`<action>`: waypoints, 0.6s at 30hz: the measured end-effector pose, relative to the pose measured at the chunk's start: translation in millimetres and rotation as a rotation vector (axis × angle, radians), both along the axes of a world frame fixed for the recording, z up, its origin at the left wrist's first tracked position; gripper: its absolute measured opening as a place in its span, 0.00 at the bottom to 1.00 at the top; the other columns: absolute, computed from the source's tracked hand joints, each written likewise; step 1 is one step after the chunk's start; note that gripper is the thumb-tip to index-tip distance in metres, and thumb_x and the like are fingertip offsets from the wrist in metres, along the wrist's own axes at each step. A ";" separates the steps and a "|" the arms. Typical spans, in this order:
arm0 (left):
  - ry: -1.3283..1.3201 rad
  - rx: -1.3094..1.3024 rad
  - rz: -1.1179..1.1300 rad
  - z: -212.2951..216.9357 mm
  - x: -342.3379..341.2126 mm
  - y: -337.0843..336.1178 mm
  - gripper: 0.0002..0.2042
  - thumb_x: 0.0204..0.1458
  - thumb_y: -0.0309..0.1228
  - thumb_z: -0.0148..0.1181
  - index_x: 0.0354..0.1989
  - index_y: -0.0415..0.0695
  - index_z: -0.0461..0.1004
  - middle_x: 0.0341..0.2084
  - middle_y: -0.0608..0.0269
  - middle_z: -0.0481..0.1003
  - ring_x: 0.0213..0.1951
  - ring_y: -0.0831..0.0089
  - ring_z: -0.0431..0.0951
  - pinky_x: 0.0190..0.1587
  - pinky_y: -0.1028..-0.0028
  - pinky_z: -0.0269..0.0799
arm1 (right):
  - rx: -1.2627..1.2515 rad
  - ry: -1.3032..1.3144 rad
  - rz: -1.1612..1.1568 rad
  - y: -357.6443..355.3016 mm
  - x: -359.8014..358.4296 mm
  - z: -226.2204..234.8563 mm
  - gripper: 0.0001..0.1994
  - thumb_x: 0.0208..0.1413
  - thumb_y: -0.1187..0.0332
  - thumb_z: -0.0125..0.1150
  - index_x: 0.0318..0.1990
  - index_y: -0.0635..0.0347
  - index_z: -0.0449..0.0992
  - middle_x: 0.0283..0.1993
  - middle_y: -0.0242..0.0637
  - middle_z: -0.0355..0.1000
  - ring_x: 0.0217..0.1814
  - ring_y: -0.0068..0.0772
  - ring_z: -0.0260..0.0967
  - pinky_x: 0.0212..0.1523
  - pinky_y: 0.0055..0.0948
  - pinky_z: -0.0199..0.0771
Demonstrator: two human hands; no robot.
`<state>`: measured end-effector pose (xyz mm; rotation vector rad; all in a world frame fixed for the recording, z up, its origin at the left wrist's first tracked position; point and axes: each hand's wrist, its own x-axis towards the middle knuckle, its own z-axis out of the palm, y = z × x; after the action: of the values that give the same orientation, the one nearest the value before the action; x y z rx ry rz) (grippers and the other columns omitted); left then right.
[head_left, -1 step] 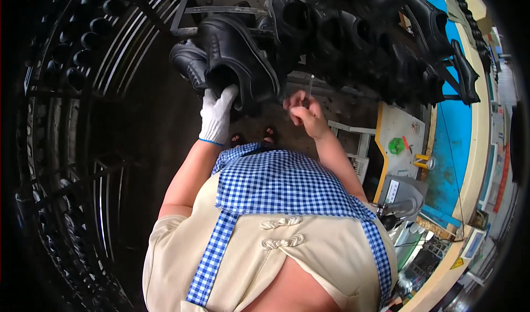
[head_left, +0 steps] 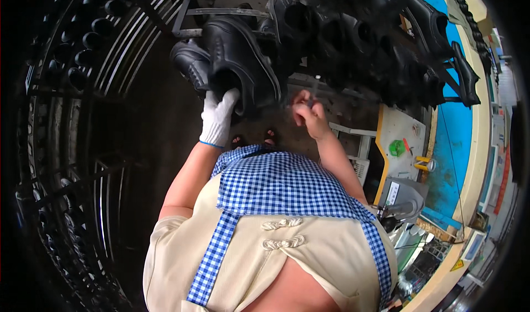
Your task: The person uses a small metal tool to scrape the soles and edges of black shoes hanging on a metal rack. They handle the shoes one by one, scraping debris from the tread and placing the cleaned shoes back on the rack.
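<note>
My left hand, in a white knit glove with a blue cuff edge, grips a black lace-up style shoe at its heel, thumb at the opening. Beside it on the left hangs a second black shoe; whether the same hand holds it is hidden. My bare right hand is closed just right of the shoe's sole edge, fingers slightly blurred. Out of its fist sticks a thin, pale, slender tool, whose kind I cannot make out.
Racks with several black shoes stand ahead and right; another shoe rack fills the left. At right are a pale table with a green object, a yellow-handled cup and a grey machine. A blue conveyor-like surface runs beyond.
My right hand with the thin tool has shifted slightly to the right. The shoe in my left hand has tilted or moved very little.
</note>
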<state>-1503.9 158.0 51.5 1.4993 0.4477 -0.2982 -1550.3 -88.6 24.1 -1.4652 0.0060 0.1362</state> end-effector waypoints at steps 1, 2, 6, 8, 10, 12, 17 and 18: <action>-0.091 0.053 -0.046 -6.1 -3.9 3.6 0.31 0.51 0.41 0.65 0.62 0.39 0.68 0.50 0.52 0.77 0.48 0.65 0.78 0.53 0.68 0.73 | 0.001 0.048 -0.040 -0.7 0.9 1.6 0.08 0.62 0.65 0.55 0.39 0.59 0.69 0.36 0.32 0.71 0.21 0.16 0.58 0.22 0.17 0.57; -0.164 0.095 -0.110 -14.5 -6.1 7.2 0.29 0.52 0.40 0.64 0.61 0.39 0.68 0.49 0.53 0.77 0.48 0.67 0.78 0.52 0.69 0.73 | 0.002 0.092 -0.082 0.5 4.6 8.6 0.10 0.63 0.62 0.54 0.42 0.60 0.69 0.37 0.33 0.72 0.21 0.16 0.59 0.21 0.16 0.56; -0.406 0.602 -0.482 -34.5 -16.4 29.7 0.19 0.53 0.33 0.62 0.53 0.42 0.74 0.42 0.48 0.79 0.44 0.56 0.81 0.45 0.65 0.76 | -0.002 0.319 0.020 -3.9 27.6 -10.0 0.24 0.61 0.54 0.63 0.57 0.61 0.71 0.44 0.33 0.75 0.30 0.19 0.69 0.24 0.18 0.62; -0.453 0.730 -0.697 -41.2 -15.7 41.3 0.17 0.52 0.31 0.62 0.51 0.43 0.75 0.39 0.49 0.80 0.43 0.52 0.80 0.43 0.64 0.76 | 0.029 0.333 0.123 -1.2 32.0 -16.3 0.32 0.52 0.52 0.73 0.59 0.60 0.71 0.48 0.35 0.76 0.38 0.22 0.72 0.30 0.20 0.72; -0.560 0.667 -0.747 -54.4 -18.4 52.6 0.17 0.52 0.30 0.64 0.51 0.42 0.75 0.42 0.53 0.80 0.44 0.58 0.81 0.46 0.68 0.75 | -0.140 0.295 0.172 2.9 31.0 -1.1 0.34 0.48 0.54 0.76 0.59 0.60 0.71 0.48 0.35 0.76 0.39 0.24 0.74 0.31 0.21 0.73; -0.532 0.460 -0.665 -80.0 -22.4 57.0 0.18 0.53 0.30 0.65 0.52 0.41 0.74 0.45 0.56 0.80 0.45 0.64 0.80 0.50 0.70 0.74 | -0.182 0.235 0.197 8.9 23.8 -4.6 0.35 0.45 0.55 0.79 0.59 0.60 0.72 0.49 0.36 0.76 0.42 0.26 0.75 0.31 0.22 0.75; -0.588 0.133 -0.477 -57.7 -49.5 45.4 0.19 0.53 0.27 0.66 0.54 0.37 0.72 0.49 0.56 0.78 0.49 0.69 0.79 0.52 0.70 0.74 | -0.144 0.266 0.234 15.4 -3.4 -11.0 0.35 0.42 0.57 0.80 0.58 0.62 0.72 0.52 0.39 0.76 0.52 0.33 0.73 0.45 0.30 0.78; -0.586 0.179 -0.489 -64.4 -54.5 45.6 0.18 0.54 0.26 0.64 0.53 0.37 0.72 0.48 0.55 0.78 0.49 0.68 0.79 0.51 0.69 0.75 | -0.146 0.262 0.237 17.6 -6.1 -8.8 0.35 0.43 0.58 0.80 0.58 0.62 0.72 0.53 0.40 0.75 0.54 0.34 0.73 0.49 0.32 0.76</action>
<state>-1558.5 203.7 -12.9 1.7732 -0.3748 -0.1856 -1556.4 -71.0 15.3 -1.5817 0.0562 0.5300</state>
